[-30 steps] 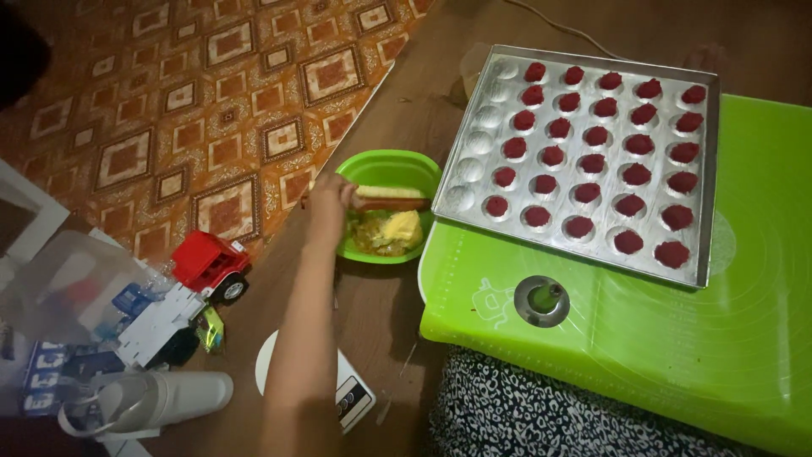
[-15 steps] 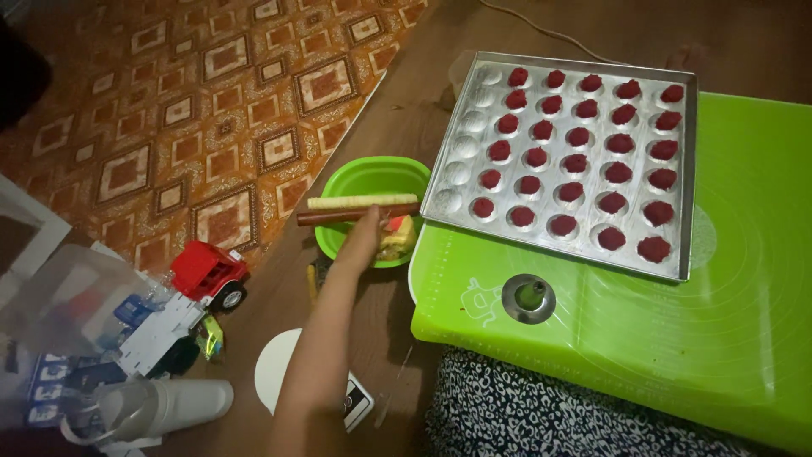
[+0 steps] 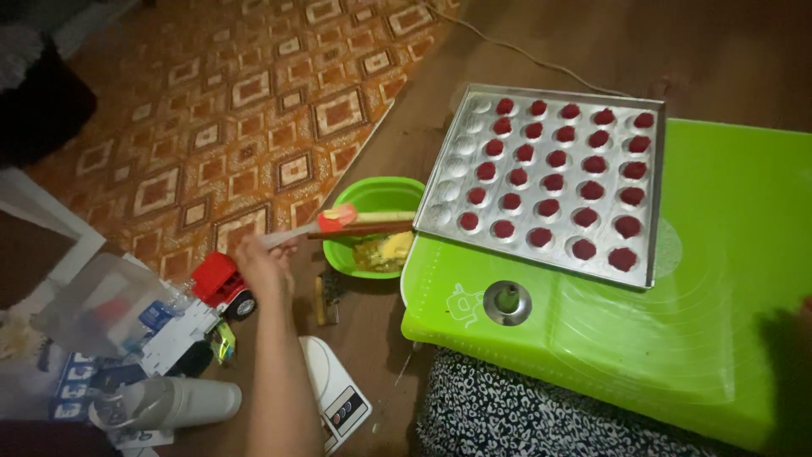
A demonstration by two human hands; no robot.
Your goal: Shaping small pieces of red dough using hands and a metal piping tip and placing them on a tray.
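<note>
My left hand (image 3: 264, 264) grips the pale handle of a spatula whose red head (image 3: 337, 218) lies over the rim of a green bowl (image 3: 372, 193). A brown wooden stick (image 3: 364, 229) rests across the bowl beside it. Yellow dough (image 3: 385, 250) sits inside the bowl. To the right, a metal tray (image 3: 458, 162) with red pieces (image 3: 553, 182) in most of its round hollows lies on a lime-green table (image 3: 727, 254). Only a sliver that may be my right hand (image 3: 807, 305) shows at the right edge.
A small metal ring piece (image 3: 507, 301) lies on the green table near its front left. On the floor are a red toy truck (image 3: 216, 281), a white kitchen scale (image 3: 335, 399), a white tumbler (image 3: 173, 402), a plastic container (image 3: 101, 300) and a patterned carpet (image 3: 211, 110).
My left hand has drawn back to the left, away from the bowl, and now holds the spatula by the far end of its handle. The view has shifted slightly.
</note>
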